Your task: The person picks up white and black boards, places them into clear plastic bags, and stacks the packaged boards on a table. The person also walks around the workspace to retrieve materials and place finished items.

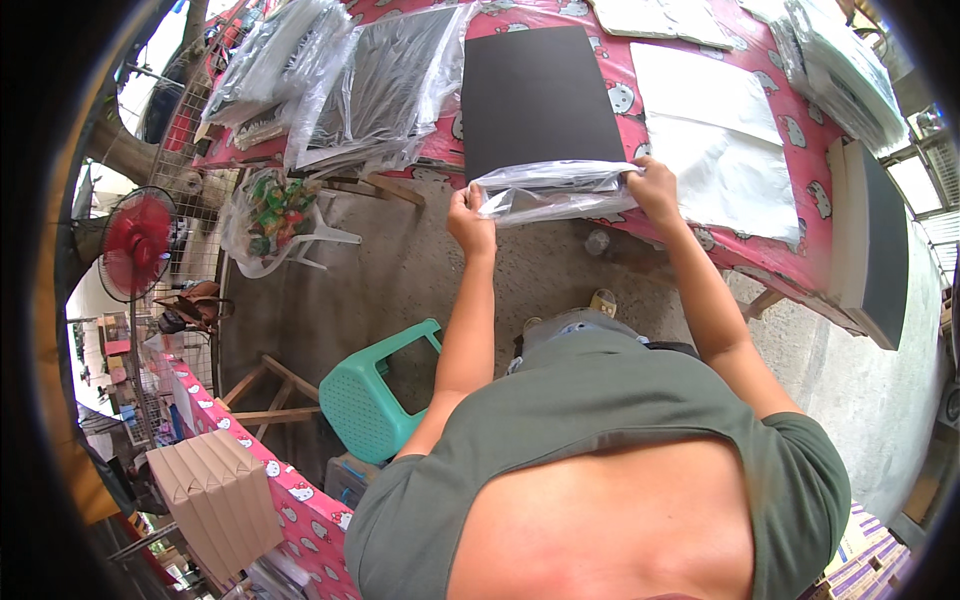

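A flat black sheet or board [540, 100] lies on the pink patterned tablecloth in front of me, its near end at the mouth of a clear plastic bag [560, 200]. Pinched at the bag's left corner is my left hand [470, 218], its fingers closed on the plastic. On the opposite corner my right hand [653, 188] also grips the bag between thumb and fingers. The bag is bunched and stretched between both hands, at the table's near edge. How far the sheet reaches inside the plastic is hard to make out.
Plastic-wrapped dark sheets [385, 75] are stacked at left; white sheets [715, 130] lie at right. A stack of dark-covered boards [870, 245] stands at the table's right end. Below are a green stool [365, 400], a red fan [137, 245] and folded brown cartons [215, 500].
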A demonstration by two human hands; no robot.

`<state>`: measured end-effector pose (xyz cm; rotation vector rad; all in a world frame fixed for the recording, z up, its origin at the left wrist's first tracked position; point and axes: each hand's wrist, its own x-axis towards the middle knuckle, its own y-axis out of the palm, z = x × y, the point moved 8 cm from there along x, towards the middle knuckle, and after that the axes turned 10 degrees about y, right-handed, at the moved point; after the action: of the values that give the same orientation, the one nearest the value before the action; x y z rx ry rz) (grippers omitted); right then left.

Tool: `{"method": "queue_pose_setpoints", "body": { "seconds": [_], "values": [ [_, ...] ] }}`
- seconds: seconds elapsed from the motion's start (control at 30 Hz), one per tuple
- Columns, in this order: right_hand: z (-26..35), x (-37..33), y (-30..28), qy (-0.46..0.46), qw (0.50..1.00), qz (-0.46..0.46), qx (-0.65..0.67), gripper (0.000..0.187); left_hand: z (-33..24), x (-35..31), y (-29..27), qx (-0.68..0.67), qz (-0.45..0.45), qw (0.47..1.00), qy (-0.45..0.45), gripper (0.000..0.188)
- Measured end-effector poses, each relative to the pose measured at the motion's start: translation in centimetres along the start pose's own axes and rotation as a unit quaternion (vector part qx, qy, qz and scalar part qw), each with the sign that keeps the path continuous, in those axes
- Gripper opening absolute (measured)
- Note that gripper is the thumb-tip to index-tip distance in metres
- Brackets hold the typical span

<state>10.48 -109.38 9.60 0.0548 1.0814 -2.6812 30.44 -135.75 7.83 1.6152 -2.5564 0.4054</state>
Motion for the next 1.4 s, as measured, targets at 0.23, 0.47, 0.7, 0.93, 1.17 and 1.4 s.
{"method": "queue_pose_setpoints", "body": {
  "seconds": [0.23, 0.47, 0.7, 0.93, 1.17, 1.4],
  "values": [
    [2.5, -2.3, -0.9, -0.073, 0.995, -0.036, -0.062, 0.026, -3.6, -1.2, -1.4, 0.13, 0.058, 0.982, 0.124, 0.027],
    [-5.7, -7.2, -2.4, 0.205, 0.827, 0.286, 0.439, 0.023, -5.2, -5.6, -6.4, -0.022, 0.104, 0.994, -0.003, 0.009],
    [5.3, -2.6, -11.1, -0.048, 0.795, 0.286, 0.532, 0.033, -15.3, -2.1, -4.9, -0.339, 0.158, 0.923, -0.096, 0.038],
    [22.0, 7.2, -16.8, -0.214, 0.932, 0.026, 0.293, 0.028, -24.2, 17.1, 1.2, -0.496, 0.156, 0.85, 0.088, 0.014],
    [14.1, 16.4, -5.3, -0.22, 0.94, -0.026, 0.261, 0.035, -10.7, 19.0, 4.6, -0.148, 0.032, 0.986, 0.071, 0.022],
    [21.7, 16.3, -7.6, -0.18, 0.909, 0.016, 0.375, 0.03, -14.4, 22.2, 5.0, -0.244, 0.047, 0.957, 0.151, 0.019]
  ]
}}
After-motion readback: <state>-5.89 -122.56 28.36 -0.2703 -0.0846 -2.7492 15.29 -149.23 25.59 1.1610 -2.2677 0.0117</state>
